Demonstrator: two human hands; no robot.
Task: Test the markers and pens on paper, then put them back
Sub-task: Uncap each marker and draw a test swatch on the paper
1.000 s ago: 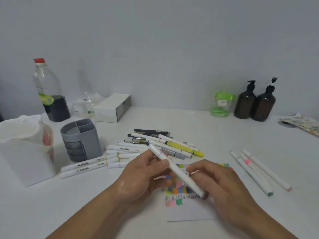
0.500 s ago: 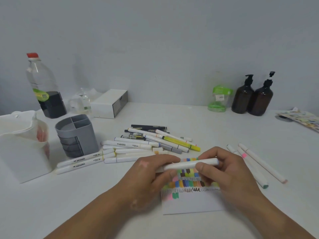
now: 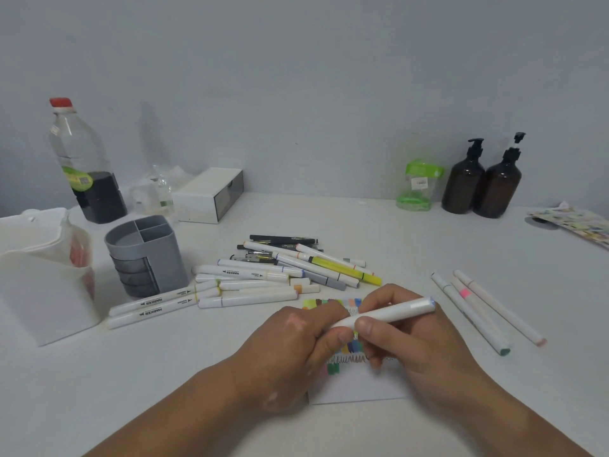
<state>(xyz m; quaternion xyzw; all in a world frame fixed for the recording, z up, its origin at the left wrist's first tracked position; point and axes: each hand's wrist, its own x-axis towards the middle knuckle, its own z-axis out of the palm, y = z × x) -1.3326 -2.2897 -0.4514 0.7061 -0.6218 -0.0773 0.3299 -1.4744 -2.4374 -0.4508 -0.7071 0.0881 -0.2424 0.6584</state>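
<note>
Directions are given on a clock face centred on the held marker, with 12 o'clock pointing away from the person. Nearest, at 6 o'clock, the paper (image 3: 356, 387) lies flat on the bench (image 3: 428, 245). Its near part is bare, and its far part carries rows of colour swatches, partly covered by the hands. Above it, the left hand (image 3: 296, 351) and right hand (image 3: 418, 351) meet on one white marker (image 3: 395, 312). The marker's long axis runs from 8 o'clock to 2 o'clock. The left grip is curled round the 8 o'clock end and hides it, so it cannot be told whether a cap sits there. The right grip pinches the barrel just beside the left, thumb on the near side, and the blue-banded end projects free toward 2 o'clock. Both grips thus hold the marker, and the two hands touch. Judgement: the step in hand is probably uncapping, so the coming pull should run along this axis, with the left hand drawing toward 8 o'clock and the right holding fast. The paper then lies directly below for the test stroke. Farther out, three markers (image 3: 465, 293) lie at 3 o'clock and the marker pile (image 3: 250, 273) at 10 o'clock. The grey pen holder (image 3: 145, 255), the likely return place, stands at 9 o'clock beyond the pile, on the left hand's side.
</note>
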